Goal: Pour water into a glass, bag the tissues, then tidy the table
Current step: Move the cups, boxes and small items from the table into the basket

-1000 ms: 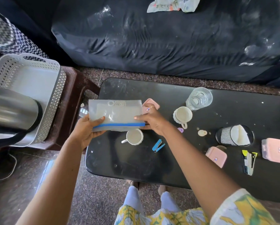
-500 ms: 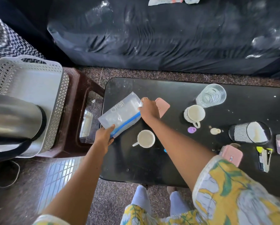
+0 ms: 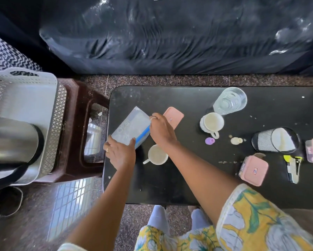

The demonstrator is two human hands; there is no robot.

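Note:
A clear zip bag (image 3: 130, 126) with a blue seal strip holds white tissues and lies tilted near the left end of the black table (image 3: 188, 185). My left hand (image 3: 120, 153) grips its near-left corner. My right hand (image 3: 162, 130) pinches the far end of the blue strip. A glass of water (image 3: 230, 101) stands at the table's far side. One white cup (image 3: 156, 154) sits just right of my left hand, another (image 3: 212, 122) beside the glass.
A pink lid (image 3: 175, 116) lies behind my right hand. A mesh holder (image 3: 275, 140), pink boxes (image 3: 254, 169), a stapler (image 3: 294, 168) and small caps (image 3: 210, 140) are at the right. A white basket (image 3: 25, 105) on a brown stool (image 3: 79, 124) and a steel kettle (image 3: 10, 140) stand left.
The bag has come down from a level hold above the cup to a tilted rest on the table's left end. Both hands followed it and still grip it.

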